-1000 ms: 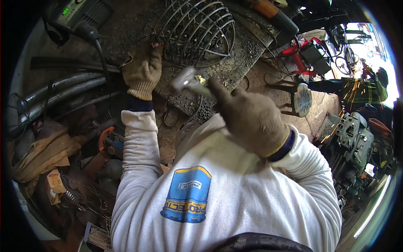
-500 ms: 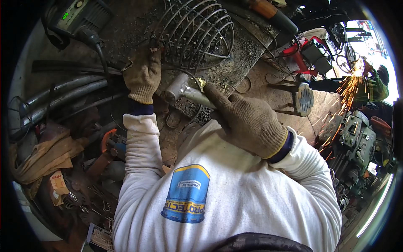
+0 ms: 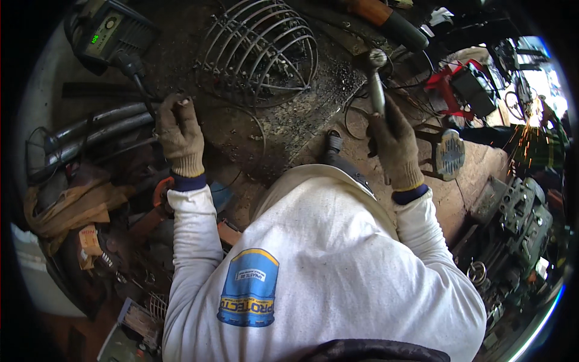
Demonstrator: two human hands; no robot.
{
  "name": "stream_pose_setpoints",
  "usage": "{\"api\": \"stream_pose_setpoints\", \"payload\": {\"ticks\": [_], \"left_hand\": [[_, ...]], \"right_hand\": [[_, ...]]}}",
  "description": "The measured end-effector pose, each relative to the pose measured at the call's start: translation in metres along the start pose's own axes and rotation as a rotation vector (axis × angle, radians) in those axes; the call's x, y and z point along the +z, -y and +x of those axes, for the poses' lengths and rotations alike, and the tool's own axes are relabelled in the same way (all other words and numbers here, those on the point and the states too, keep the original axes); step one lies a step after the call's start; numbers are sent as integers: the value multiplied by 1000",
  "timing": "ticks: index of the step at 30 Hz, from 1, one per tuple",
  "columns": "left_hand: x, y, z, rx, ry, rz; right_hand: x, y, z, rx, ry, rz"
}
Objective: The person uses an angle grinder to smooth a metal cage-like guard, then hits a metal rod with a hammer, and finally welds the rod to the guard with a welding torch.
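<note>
Likely hammering: right hand [image 3: 395, 142] grips hammer [image 3: 376, 90], one o'clock; left hand [image 3: 181, 136], grasp unclear; next calls for steadying wire cage [image 3: 259, 51]

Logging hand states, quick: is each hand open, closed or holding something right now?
Left hand: partly curled; cannot tell whether it holds anything.
Right hand: closed, holding a hammer.

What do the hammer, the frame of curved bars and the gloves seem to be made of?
Hammer: probably metal, handle included; the smooth grey handle catches the light.
Frame of curved bars: likely steel or iron, dull grey; the thin bars reflect faintly, but the exact metal is unclear.
Gloves: seemingly matte brown knitted fabric, judging by the ribbed cuffs.
</note>
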State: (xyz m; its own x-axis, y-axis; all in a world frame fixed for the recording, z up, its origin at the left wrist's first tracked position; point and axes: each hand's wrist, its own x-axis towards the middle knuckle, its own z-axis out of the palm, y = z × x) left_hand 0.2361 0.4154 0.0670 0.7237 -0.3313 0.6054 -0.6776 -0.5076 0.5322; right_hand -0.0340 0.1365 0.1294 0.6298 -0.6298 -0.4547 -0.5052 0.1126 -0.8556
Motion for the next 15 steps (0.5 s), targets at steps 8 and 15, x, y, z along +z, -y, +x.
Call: {"api": "stream_pose_setpoints", "payload": {"ticks": [8, 15], "left_hand": [[-7, -131, -51, 47, 451, 414], [8, -143, -86, -60, 451, 692]], "right_hand": [[-59, -32, 55, -92, 70, 22], [-89, -41, 80, -219, 206, -67]]}}
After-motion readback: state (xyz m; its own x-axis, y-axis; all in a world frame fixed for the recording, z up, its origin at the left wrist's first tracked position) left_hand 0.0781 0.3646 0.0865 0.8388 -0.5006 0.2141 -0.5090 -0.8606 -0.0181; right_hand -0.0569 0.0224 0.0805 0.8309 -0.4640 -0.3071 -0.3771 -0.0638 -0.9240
